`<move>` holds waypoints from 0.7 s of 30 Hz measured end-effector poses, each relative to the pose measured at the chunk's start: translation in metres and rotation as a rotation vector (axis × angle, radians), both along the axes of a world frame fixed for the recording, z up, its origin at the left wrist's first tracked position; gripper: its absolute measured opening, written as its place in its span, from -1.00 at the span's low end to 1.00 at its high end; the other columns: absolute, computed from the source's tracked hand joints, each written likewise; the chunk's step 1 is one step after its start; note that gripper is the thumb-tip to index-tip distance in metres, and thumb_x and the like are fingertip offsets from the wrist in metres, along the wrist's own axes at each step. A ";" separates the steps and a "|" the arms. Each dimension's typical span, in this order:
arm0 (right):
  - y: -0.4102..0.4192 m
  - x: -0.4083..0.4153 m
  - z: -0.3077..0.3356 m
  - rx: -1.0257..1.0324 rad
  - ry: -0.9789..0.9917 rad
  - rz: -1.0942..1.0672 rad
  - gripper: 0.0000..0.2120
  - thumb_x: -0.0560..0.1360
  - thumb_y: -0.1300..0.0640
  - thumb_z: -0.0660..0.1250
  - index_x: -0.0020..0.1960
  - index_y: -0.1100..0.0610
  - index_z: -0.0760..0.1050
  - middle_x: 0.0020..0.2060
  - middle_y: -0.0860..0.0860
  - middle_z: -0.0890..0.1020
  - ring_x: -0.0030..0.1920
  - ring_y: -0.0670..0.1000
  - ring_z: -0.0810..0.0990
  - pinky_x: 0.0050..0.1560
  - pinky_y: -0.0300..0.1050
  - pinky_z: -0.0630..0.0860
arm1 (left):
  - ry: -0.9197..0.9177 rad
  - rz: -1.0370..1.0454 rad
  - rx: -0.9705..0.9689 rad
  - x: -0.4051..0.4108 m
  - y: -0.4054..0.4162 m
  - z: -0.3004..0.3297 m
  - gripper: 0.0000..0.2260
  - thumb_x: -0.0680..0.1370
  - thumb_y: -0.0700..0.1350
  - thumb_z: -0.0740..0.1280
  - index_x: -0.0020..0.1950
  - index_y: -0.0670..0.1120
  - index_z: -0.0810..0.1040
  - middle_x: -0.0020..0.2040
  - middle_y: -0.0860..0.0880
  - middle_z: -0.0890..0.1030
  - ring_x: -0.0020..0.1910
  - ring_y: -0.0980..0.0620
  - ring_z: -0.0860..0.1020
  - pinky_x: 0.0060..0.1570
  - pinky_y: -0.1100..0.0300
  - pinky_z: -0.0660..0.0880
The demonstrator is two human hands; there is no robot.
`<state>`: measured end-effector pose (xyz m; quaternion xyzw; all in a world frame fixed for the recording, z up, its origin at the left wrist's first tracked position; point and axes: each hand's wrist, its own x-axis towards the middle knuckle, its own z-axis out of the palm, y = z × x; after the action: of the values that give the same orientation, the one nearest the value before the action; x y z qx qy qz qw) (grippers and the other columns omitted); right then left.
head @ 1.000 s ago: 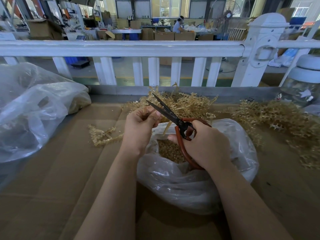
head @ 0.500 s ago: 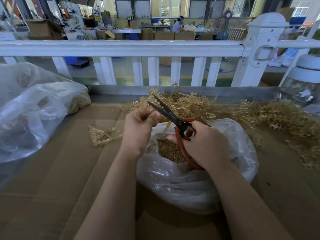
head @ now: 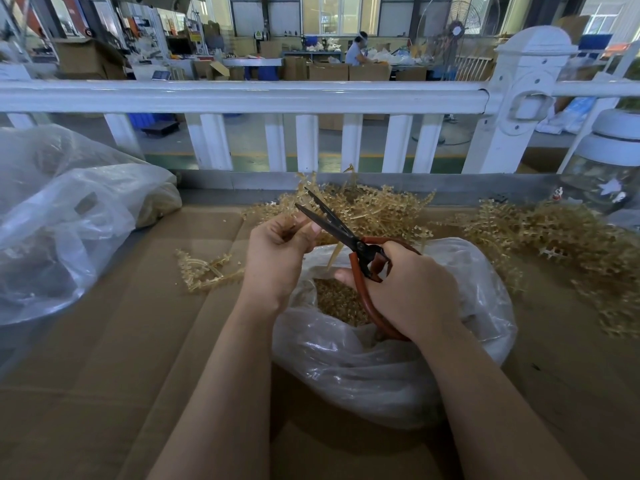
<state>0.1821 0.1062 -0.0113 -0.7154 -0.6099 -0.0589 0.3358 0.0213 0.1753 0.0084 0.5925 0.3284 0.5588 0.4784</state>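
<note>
Snipping under way, I judge: left hand (head: 277, 258) pinches amber sprue (head: 333, 255), right hand (head: 408, 289) grips scissors (head: 341, 233), blades parted; next, close them so parts drop into near bag (head: 363, 375).

white railing (head: 242, 97) across far edge | crumpled clear bag (head: 69, 220) far left on cardboard worktop (head: 104, 358) | loose tan sprue (head: 202, 270) lying flat near that bag | tan sprue heap (head: 561, 244) at right | white-lidded jar (head: 609, 168) far right

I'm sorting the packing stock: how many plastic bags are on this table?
2: an open bag in the middle, under the right hand, and a big bag at far left. The left one may be several bags bunched together.
</note>
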 end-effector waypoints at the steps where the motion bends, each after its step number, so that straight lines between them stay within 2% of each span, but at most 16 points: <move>1: 0.000 0.000 0.000 -0.005 0.003 0.002 -0.27 0.24 -0.67 -0.05 -0.09 -0.10 0.49 -0.37 -0.29 0.42 -0.32 -0.21 0.42 -0.35 -0.34 0.29 | -0.005 -0.005 0.002 0.000 0.000 0.000 -0.83 0.56 -0.30 0.37 -0.12 -0.06 0.68 -0.22 -0.03 0.64 -0.22 0.04 0.47 -0.18 0.26 0.47; 6: 0.000 0.001 -0.001 -0.016 0.014 0.009 -0.27 0.24 -0.66 -0.02 -0.08 -0.08 0.50 -0.32 -0.25 0.47 -0.27 -0.15 0.48 -0.31 -0.26 0.38 | 0.017 0.012 0.022 0.000 0.001 -0.001 -0.84 0.55 -0.31 0.37 -0.14 -0.09 0.66 -0.21 -0.08 0.63 -0.21 0.02 0.49 -0.16 0.23 0.48; 8: -0.001 0.000 0.000 -0.019 0.017 0.004 -0.26 0.22 -0.67 -0.04 -0.10 -0.08 0.49 -0.33 -0.25 0.47 -0.27 -0.14 0.50 -0.28 -0.22 0.44 | 0.016 0.011 0.015 0.000 0.001 -0.001 -0.85 0.55 -0.32 0.37 -0.15 -0.11 0.65 -0.25 -0.02 0.63 -0.25 0.09 0.50 -0.19 0.27 0.49; 10: -0.001 0.000 0.001 -0.020 0.019 -0.002 -0.29 0.23 -0.66 0.02 -0.12 -0.08 0.49 -0.35 -0.25 0.48 -0.29 -0.16 0.47 -0.31 -0.24 0.40 | 0.020 0.010 0.013 0.001 0.000 -0.001 -0.84 0.55 -0.32 0.37 -0.15 -0.10 0.66 -0.29 0.03 0.63 -0.29 0.13 0.49 -0.21 0.31 0.48; 14: -0.001 0.000 0.001 0.007 -0.013 -0.023 -0.42 0.30 -0.58 0.15 -0.20 -0.05 0.46 -0.38 -0.23 0.48 -0.34 -0.17 0.46 -0.36 -0.25 0.38 | -0.002 0.003 0.004 0.002 -0.001 0.000 -0.84 0.56 -0.32 0.36 -0.16 -0.13 0.65 -0.25 -0.15 0.55 -0.26 0.00 0.42 -0.23 0.29 0.44; 17: -0.001 -0.001 0.002 0.018 -0.018 -0.029 -0.42 0.32 -0.56 0.18 -0.20 -0.03 0.48 -0.38 -0.21 0.50 -0.34 -0.14 0.48 -0.34 -0.21 0.43 | -0.044 -0.002 -0.031 0.002 -0.001 0.000 -0.86 0.55 -0.31 0.37 -0.13 -0.12 0.66 -0.28 -0.10 0.56 -0.27 0.01 0.42 -0.24 0.30 0.46; 21: -0.002 -0.002 0.002 0.018 -0.019 -0.027 -0.38 0.30 -0.57 0.15 -0.17 -0.02 0.52 -0.38 -0.21 0.50 -0.34 -0.13 0.48 -0.35 -0.22 0.39 | -0.056 -0.003 -0.048 0.001 0.001 -0.001 -0.95 0.54 -0.29 0.38 -0.08 -0.20 0.64 -0.31 0.00 0.60 -0.33 0.14 0.46 -0.24 0.32 0.48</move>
<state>0.1802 0.1042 -0.0091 -0.7198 -0.6030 -0.0758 0.3355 0.0228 0.1760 0.0072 0.5655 0.3275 0.5664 0.5022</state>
